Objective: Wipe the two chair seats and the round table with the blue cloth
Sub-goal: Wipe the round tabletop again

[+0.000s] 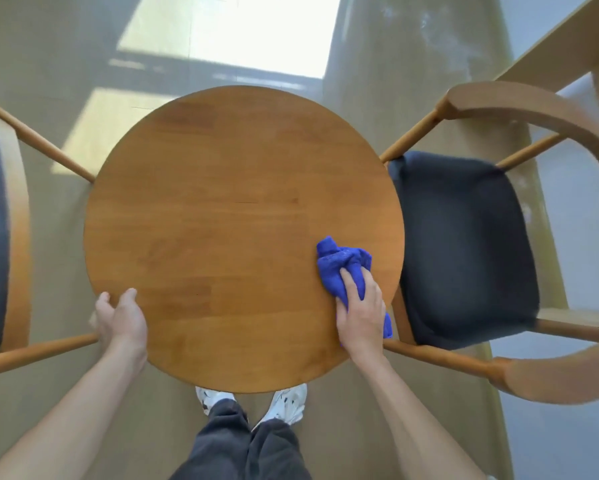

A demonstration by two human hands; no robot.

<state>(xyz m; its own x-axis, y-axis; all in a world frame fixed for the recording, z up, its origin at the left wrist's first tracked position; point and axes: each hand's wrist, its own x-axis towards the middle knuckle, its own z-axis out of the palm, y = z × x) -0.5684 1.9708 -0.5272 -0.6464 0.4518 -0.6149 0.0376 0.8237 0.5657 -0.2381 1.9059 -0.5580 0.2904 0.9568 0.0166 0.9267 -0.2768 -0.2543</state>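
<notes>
Blue cloth bunched under your right hand on the round table.
Your left hand seemingly curls over the rim beside it.

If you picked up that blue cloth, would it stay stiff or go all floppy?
Probably floppy: the blue cloth is bunched in soft folds under the right hand. Likely light too, and it should slide easily on the smooth round table.
</notes>
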